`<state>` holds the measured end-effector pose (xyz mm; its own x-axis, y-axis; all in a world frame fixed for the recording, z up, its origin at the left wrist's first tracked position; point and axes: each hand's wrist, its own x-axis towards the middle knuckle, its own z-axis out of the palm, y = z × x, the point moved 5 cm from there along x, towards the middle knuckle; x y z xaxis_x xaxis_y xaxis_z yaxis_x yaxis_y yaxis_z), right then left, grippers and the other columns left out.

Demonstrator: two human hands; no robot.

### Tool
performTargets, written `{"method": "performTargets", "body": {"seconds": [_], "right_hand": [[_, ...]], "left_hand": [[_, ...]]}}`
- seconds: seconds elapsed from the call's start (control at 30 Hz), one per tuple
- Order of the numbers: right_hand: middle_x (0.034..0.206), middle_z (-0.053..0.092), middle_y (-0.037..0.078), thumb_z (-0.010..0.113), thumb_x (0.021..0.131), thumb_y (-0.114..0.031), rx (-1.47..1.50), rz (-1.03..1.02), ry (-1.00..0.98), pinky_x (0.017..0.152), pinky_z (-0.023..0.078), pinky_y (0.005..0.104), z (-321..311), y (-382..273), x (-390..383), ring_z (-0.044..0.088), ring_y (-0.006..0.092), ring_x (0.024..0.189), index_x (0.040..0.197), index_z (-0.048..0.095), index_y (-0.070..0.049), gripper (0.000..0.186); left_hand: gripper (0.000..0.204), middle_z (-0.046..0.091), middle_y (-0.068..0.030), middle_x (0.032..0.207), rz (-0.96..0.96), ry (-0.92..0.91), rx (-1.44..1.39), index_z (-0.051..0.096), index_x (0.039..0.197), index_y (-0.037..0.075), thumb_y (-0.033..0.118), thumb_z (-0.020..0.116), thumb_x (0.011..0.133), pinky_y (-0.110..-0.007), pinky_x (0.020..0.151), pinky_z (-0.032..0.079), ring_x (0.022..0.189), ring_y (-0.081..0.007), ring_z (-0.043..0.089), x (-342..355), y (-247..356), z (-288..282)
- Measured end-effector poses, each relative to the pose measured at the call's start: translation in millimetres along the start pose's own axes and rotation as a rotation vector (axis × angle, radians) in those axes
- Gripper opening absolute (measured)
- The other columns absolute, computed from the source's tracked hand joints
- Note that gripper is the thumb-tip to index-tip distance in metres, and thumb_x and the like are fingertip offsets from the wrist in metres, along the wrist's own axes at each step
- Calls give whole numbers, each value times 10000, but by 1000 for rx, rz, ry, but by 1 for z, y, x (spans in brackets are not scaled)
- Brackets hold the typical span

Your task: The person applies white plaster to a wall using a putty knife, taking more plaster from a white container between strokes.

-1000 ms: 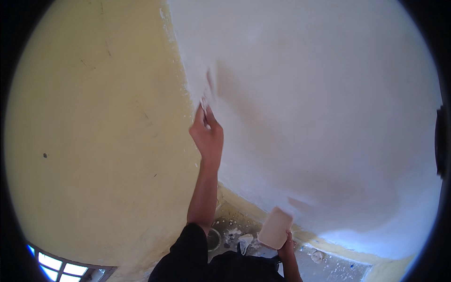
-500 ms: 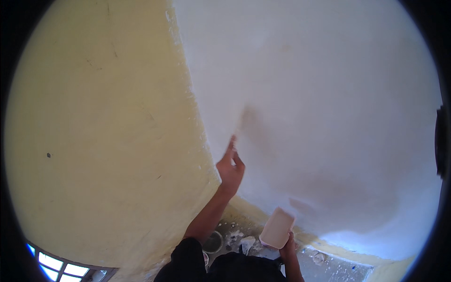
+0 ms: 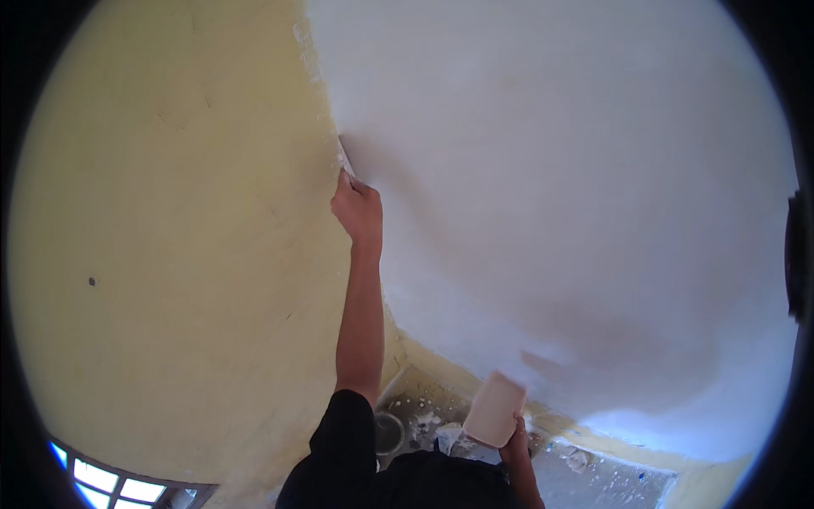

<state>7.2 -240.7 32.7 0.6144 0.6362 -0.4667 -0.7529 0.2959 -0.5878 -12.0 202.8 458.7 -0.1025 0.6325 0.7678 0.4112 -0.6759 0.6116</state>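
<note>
Farthest to the left, and well below the left hand, there was a window (image 3: 120, 485) with several bright panes. Above it stretched the yellow wall (image 3: 186, 229), which carried a small dark spot (image 3: 91, 281) to the left of the left hand and lower than it. The left hand (image 3: 358, 212) was raised, with its fingers closed around a thin flat tool (image 3: 345, 159). This tool pointed upward beyond the fingers, and its tip was at the border of the two walls; I could not tell if it pressed on the surface. Far under the left hand, a round container (image 3: 389, 433) stood on the floor (image 3: 549, 482). Between this container and the right hand was a whitish crumpled piece (image 3: 448, 436). The right hand (image 3: 514, 435), much lower than the left one, was gripping a pale rectangular tray (image 3: 492, 413) by its right side. Above and to the right of both hands spread the white wall (image 3: 593, 170), with soft shadows. A pale lump (image 3: 577, 461) lay just to the right of the right hand.
</note>
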Motion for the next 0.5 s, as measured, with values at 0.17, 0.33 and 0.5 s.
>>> {"method": "performTargets", "body": {"seconds": [0.17,0.33,0.5], "right_hand": [[1209,577,113,404,957,-389,5,-5,41,961,455,390,-15,2,-4,564,256,1125,1288,450,-44,481],[1219,564,112,394,958,-422,-26,-4,64,979,438,396,-30,-9,-3,554,252,1136,1287,445,-47,502],[1201,545,119,444,941,-423,29,-57,38,958,452,403,-33,-19,4,550,257,1130,1275,428,-60,494]], "left_hand": [[279,634,-260,789,-63,-7,-128,633,1043,-13,4,512,793,-436,631,479,719,-421,623,4,39,4],[463,628,-242,761,116,-168,-111,575,1253,57,-10,523,798,-420,544,468,585,-386,602,-49,148,-18],[666,543,-218,1286,521,-293,-138,417,1374,16,-41,557,725,-369,620,547,1004,-343,631,-173,182,-6]]}}
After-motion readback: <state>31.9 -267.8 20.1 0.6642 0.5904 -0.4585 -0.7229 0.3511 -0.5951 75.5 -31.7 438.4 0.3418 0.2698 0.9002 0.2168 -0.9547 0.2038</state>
